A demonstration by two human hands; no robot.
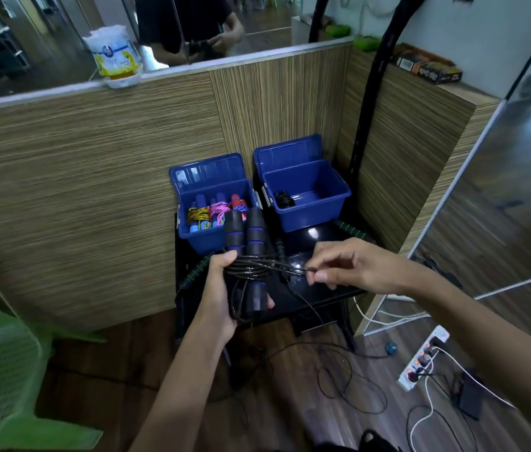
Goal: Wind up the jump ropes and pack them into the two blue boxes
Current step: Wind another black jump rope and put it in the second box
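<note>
Left hand (pixel 221 288) grips both black-and-blue handles (pixel 244 243) upright, fingers curled round them, cord (pixel 251 267) coiled across at finger level. Right hand (pixel 342 265) pinches that cord just right of the coil. Left blue box (pixel 215 238) holds wound ropes; right blue box (pixel 316 210) sits beside it.

Left hand (pixel 221 288) gripping two black-and-blue handles (pixel 244 252), rope (pixel 251 269) coiled around; right hand (pixel 348 265) pinching rope end; two blue boxes (pixel 309 197) behind.
</note>
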